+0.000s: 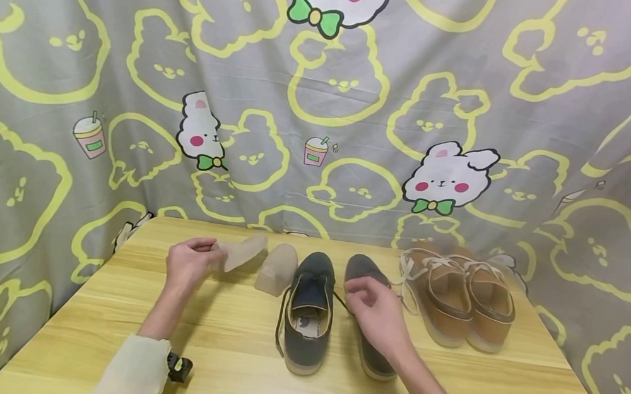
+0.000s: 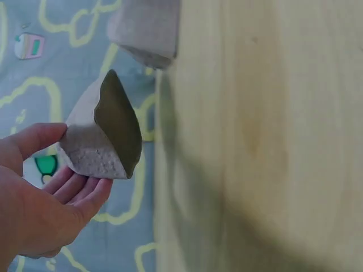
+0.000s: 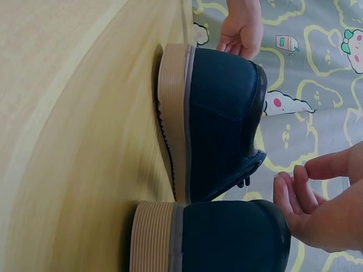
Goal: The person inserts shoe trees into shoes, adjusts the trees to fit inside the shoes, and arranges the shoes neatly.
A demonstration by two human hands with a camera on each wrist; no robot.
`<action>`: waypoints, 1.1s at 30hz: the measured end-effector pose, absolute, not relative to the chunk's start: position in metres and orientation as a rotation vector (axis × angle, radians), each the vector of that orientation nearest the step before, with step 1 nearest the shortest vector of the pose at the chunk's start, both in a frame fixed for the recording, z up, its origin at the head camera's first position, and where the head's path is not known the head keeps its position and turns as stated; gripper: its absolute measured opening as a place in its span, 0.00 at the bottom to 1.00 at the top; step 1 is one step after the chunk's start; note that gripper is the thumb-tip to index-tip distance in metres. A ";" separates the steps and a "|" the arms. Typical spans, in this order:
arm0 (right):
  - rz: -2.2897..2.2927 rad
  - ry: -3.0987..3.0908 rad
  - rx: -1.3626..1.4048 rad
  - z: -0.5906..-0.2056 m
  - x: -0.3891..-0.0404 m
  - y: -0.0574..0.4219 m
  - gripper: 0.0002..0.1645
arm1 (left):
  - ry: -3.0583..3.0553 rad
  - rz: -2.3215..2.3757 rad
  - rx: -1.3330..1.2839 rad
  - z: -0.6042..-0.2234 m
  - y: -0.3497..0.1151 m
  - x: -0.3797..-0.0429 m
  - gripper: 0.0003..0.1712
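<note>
My left hand (image 1: 189, 266) pinches a grey moulded-pulp shoe insert (image 2: 93, 150) between thumb and fingers, lifted over the back left of the table. A second shoe insert (image 1: 279, 268) lies just right of it. Two dark navy lace-up shoes stand side by side, toes toward the back: the left shoe (image 1: 315, 270) with a lace trailing down its side, the right shoe (image 1: 364, 266) partly hidden by my arm. Above that right shoe, my right hand (image 1: 377, 309) hovers with loosely bent fingers (image 3: 303, 190) and holds nothing.
A pair of brown shoes (image 1: 448, 321) with white laces stands at the table's right. The wooden table (image 1: 232, 354) ends at a grey patterned curtain (image 1: 349, 143) behind. A small black device (image 1: 179, 368) sits at my left wrist.
</note>
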State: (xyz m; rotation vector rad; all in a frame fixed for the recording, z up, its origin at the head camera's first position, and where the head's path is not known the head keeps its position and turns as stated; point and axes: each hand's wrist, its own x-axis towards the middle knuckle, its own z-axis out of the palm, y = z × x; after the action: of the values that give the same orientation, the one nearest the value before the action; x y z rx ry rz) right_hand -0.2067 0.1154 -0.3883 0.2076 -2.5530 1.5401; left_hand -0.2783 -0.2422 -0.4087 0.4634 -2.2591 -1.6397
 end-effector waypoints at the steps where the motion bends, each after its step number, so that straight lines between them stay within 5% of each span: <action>1: 1.530 -2.554 0.210 -0.388 -0.207 0.115 0.11 | -2.242 -1.644 0.467 -0.406 -0.242 -0.277 0.22; 12: 1.558 -2.568 0.194 -0.389 -0.210 0.104 0.17 | -2.126 -1.701 0.405 -0.380 -0.233 -0.270 0.21; 24: 1.631 -2.683 0.275 -0.393 -0.209 0.091 0.39 | -2.050 -1.822 0.391 -0.382 -0.220 -0.266 0.22; 33: 1.568 -2.870 0.320 -0.395 -0.211 0.086 0.69 | -2.028 -1.833 0.377 -0.384 -0.219 -0.265 0.22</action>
State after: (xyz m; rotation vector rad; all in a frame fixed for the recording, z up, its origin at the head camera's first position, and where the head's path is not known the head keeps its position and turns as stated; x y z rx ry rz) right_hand -0.2105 0.0863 -0.3953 0.3198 -2.8703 1.5683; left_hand -0.2651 -0.2186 -0.3841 0.3767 -2.0281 -1.8330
